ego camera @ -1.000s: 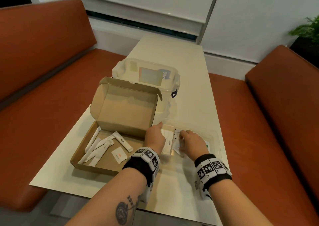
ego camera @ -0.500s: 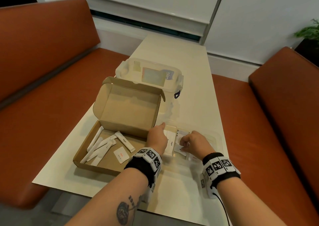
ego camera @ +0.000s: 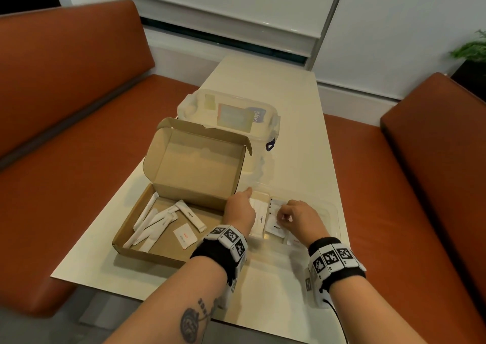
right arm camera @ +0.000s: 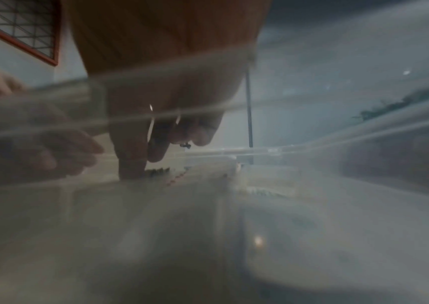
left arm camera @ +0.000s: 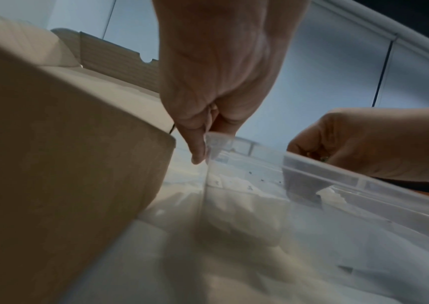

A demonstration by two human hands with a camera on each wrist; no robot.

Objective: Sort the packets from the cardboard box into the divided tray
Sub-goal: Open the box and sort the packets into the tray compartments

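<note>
The clear divided tray (ego camera: 332, 213) is light and could skid or tip if the left hand (ego camera: 238, 210), pinching its rim beside the cardboard box (ego camera: 168, 249), lets go. The right hand (ego camera: 298, 216), fingers curled, presses a flat packet (ego camera: 274, 229) inside a middle compartment; whether it pinches it is unclear.

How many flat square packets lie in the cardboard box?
1: a square packet with orange print, on the cardboard box floor near its front wall, right of the stick packets. More may hide under them.
</note>
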